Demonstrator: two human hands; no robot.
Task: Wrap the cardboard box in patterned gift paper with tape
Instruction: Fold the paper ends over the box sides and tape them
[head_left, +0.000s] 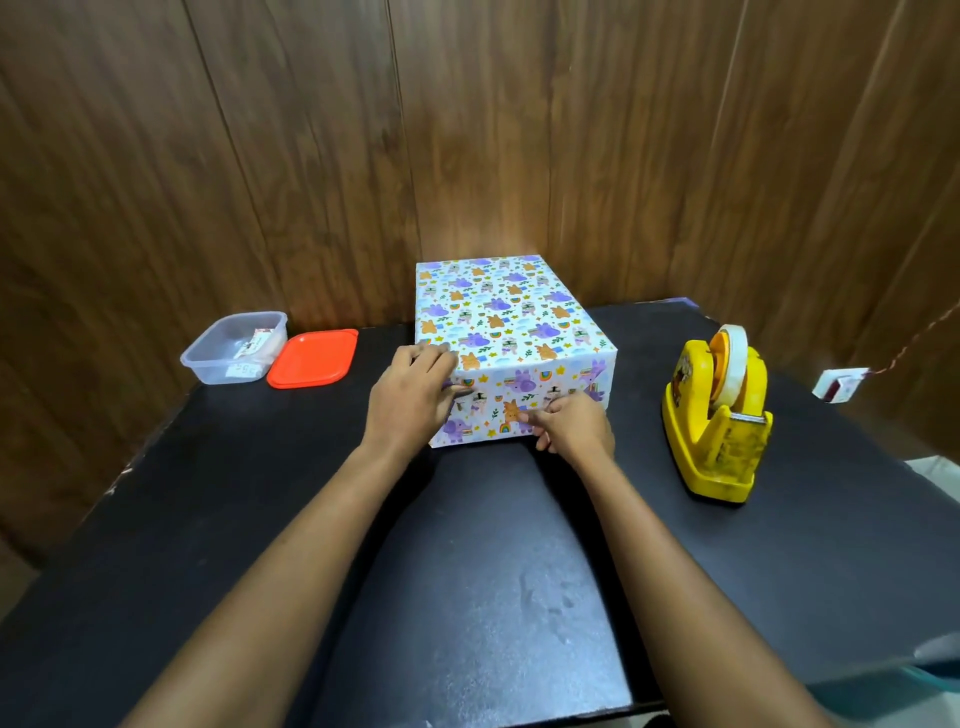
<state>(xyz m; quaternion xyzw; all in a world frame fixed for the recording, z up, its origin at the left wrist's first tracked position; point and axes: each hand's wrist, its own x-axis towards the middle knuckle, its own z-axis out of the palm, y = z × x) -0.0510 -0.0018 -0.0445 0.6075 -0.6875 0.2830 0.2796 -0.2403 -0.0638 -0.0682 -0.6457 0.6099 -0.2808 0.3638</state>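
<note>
Covering rectangular box (511, 332): smooth patterned paper (524, 387)

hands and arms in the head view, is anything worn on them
Nothing worn shows. The left arm and right arm are bare down to the frame edge: no sleeves, watch or bracelet. The left hand and right hand are ungloved, with no visible rings.

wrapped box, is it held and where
On the wrapped box, left hand touches near upper-left corner, right hand the near face low; grip cannot be told.
</note>
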